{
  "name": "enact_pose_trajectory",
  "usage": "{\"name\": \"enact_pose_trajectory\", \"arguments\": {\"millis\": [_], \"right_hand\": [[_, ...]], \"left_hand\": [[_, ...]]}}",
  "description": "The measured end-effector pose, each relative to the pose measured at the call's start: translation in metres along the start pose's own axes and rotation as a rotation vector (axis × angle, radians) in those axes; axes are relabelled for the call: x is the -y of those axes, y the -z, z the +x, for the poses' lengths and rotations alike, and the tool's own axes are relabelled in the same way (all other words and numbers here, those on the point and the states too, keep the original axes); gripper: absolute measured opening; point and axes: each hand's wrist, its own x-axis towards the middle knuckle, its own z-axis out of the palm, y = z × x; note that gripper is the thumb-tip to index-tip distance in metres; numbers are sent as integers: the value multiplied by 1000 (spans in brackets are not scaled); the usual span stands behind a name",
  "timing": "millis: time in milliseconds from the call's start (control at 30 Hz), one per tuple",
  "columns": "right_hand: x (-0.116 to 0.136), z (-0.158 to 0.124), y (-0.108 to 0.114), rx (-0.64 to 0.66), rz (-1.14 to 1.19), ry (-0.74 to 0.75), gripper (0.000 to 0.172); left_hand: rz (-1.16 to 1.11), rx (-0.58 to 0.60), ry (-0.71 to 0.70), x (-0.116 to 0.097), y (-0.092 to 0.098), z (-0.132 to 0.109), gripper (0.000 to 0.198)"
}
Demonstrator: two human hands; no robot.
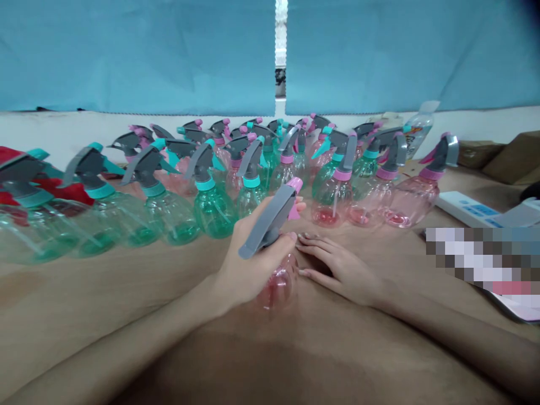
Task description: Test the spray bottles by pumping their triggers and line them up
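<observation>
My left hand [247, 256] is wrapped round the neck of a pink spray bottle [278, 284] that stands on the brown table [126, 292]. Its grey trigger head [270, 222] with a pink nozzle tip sticks up above my fingers. My right hand [337, 264] lies beside the bottle with fingers stretched out, fingertips touching the bottle's right side. Both forearms reach in from the bottom edge.
Several green and pink spray bottles [213, 194] with grey trigger heads stand in rows across the back of the table. Red cloth [63, 191] lies at far left. A white and blue box [468, 208] and cardboard boxes [510, 157] sit at right. Blue cloth [147, 56] hangs behind.
</observation>
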Motion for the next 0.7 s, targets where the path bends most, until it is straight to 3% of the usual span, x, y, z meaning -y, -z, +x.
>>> {"name": "enact_pose_trajectory", "arguments": {"millis": [400,700], "right_hand": [[0,0,1,8,-4,0,51],[1,0,1,-1,4,6,51]], "left_hand": [[-73,47,-4,-1,4,1,45],[-91,22,-61,-3,4,2,14]]}}
